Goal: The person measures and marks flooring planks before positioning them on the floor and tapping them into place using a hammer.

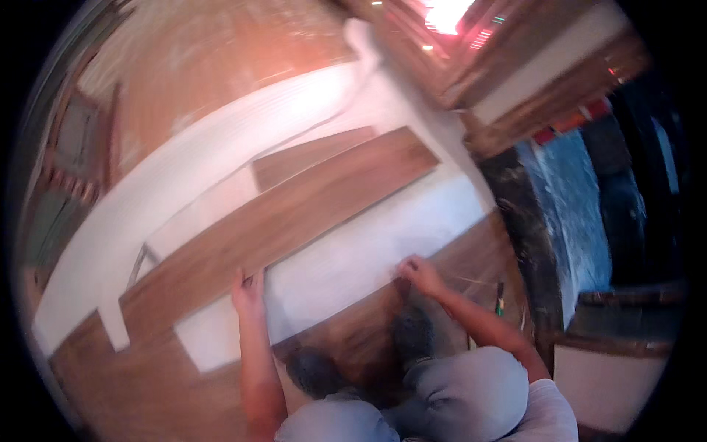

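My left hand (249,293) reaches up to the near edge of a long brown wood-look plank (294,214). Its thumb and a finger stand apart at that edge, with a small dark spot between them that could be a shadow. Along the plank's near side lies a long white strip (353,258). At the strip's near edge, my right hand (420,274) has its fingers curled closed; what they hold, if anything, is too blurred to make out. A shorter brown piece (317,158) lies beyond the plank.
A ribbed white sheet (221,132) curves across the floor beyond the planks. The brown wood-look floor (331,339) shows around my feet. A thin green-and-dark tool (500,300) lies to my right. Farther right are plastic-wrapped bluish items (567,214) and a pale box-like piece (607,383).
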The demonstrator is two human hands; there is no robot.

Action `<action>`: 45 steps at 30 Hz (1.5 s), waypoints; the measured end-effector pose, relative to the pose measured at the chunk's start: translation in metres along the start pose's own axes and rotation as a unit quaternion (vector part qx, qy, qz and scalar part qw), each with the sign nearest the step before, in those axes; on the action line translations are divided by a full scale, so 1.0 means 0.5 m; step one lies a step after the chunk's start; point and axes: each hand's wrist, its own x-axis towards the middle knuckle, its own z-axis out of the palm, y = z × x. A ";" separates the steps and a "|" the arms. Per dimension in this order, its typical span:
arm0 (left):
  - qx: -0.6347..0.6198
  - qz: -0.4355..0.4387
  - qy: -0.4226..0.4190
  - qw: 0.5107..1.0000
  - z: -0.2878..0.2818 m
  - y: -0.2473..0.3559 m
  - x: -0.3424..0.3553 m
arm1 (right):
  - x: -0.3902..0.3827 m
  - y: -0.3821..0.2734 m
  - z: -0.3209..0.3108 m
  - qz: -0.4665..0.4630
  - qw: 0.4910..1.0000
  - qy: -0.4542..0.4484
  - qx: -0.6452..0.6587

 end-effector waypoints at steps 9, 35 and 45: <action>0.021 0.007 -0.027 0.999 0.026 0.003 0.029 | 0.300 -0.231 0.058 0.010 0.763 -0.067 0.643; 0.047 0.095 0.092 0.990 -0.269 0.061 -0.283 | -0.032 0.114 -0.348 -0.076 0.835 0.118 0.533; 0.039 0.104 0.136 0.984 -0.252 0.035 -0.292 | -0.030 0.128 -0.343 -0.040 0.820 0.154 0.550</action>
